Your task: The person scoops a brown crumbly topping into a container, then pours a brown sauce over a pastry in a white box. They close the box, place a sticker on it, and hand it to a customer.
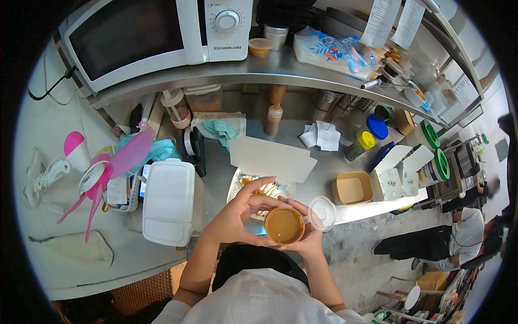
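A small round cup of brown sauce [284, 225] sits between both hands, close to my chest. My left hand [240, 212] curls around the cup's left side and top rim. My right hand [307, 237] supports it from the right and below, and holds a clear round lid [322, 213] just to the cup's right. Behind the cup, an open white takeaway box [272, 160] with fried food [264, 190] lies on the steel counter [324, 167].
A white lidded container [168, 201] stands at the left. An empty brown paper bowl [352, 188], spice jars, sauce bottles [273, 120] and receipts are on the counter. Above is a shelf with a microwave [156, 32]. A seated person [458, 237] is at the right.
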A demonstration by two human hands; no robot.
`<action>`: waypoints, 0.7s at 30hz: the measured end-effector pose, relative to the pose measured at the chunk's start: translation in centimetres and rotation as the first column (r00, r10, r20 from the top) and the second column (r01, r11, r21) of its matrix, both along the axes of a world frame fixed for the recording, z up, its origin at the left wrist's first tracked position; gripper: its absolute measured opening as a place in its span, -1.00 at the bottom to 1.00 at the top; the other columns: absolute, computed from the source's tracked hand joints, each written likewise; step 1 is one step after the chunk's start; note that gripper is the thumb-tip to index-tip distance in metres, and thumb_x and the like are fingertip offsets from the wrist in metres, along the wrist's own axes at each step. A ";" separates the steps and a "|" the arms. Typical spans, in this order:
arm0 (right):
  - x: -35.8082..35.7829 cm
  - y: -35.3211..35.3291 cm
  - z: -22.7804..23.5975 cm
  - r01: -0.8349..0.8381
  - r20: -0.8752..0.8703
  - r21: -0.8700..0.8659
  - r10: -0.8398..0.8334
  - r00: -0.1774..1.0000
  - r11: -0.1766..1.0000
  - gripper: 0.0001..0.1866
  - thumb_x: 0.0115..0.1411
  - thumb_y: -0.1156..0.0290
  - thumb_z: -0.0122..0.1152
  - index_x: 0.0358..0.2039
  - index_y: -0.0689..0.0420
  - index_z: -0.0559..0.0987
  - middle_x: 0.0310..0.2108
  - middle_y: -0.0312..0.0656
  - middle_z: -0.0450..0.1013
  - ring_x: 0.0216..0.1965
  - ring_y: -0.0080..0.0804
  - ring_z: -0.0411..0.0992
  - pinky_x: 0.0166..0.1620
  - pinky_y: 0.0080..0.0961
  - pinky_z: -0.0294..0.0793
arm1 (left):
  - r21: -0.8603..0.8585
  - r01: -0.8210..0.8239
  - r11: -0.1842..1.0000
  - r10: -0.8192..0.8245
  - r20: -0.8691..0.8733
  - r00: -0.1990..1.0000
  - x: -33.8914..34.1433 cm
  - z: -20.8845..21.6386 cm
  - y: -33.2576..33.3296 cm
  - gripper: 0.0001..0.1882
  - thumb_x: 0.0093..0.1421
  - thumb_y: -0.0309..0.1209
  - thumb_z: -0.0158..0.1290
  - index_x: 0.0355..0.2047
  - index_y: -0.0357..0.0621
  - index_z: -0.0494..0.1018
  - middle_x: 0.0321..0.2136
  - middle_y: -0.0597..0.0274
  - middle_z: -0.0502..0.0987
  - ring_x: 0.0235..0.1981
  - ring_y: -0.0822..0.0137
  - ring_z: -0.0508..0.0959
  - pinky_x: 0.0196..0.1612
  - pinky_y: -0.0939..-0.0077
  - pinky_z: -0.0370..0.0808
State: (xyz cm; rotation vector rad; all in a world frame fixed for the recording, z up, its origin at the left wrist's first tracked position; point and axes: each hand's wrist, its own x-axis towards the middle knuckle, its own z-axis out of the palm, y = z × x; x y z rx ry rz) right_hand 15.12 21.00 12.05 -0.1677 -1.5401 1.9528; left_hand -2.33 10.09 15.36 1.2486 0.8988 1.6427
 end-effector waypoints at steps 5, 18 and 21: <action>-0.6 0.4 -0.2 0.114 -0.044 0.204 -0.107 0.993 0.972 0.01 -0.34 0.37 0.73 0.16 0.31 0.39 0.16 0.04 0.39 0.25 -0.14 0.32 0.29 -0.12 0.30 | -0.047 -0.052 0.998 0.053 0.006 0.999 -0.1 0.1 -0.4 0.26 -0.16 -0.54 0.47 0.41 -0.04 -0.17 0.15 -0.02 0.33 0.15 0.10 0.47 0.25 0.18 0.36; -1.6 0.7 -1.2 0.266 0.059 0.131 -0.275 0.960 0.955 -0.14 -0.24 0.56 0.63 0.12 0.30 0.38 0.11 0.02 0.41 0.15 -0.25 0.40 0.14 -0.31 0.52 | -0.167 -0.842 0.513 0.800 -0.264 0.539 -2.0 -12.8 -2.2 -0.47 0.35 -0.50 0.00 0.29 -0.25 0.15 0.22 -0.08 0.30 0.26 0.12 0.36 0.27 0.31 0.32; -2.3 1.5 -2.0 0.263 0.096 0.239 -0.292 0.952 0.935 -0.20 -0.19 0.65 0.57 0.10 0.30 0.36 0.08 0.00 0.42 0.14 -0.26 0.40 0.10 -0.35 0.56 | -0.315 -0.808 0.498 0.797 -0.199 0.570 -1.9 -15.4 -2.7 -0.56 0.38 -0.52 -0.05 0.24 -0.31 0.23 0.17 -0.10 0.39 0.21 0.17 0.41 0.24 0.38 0.34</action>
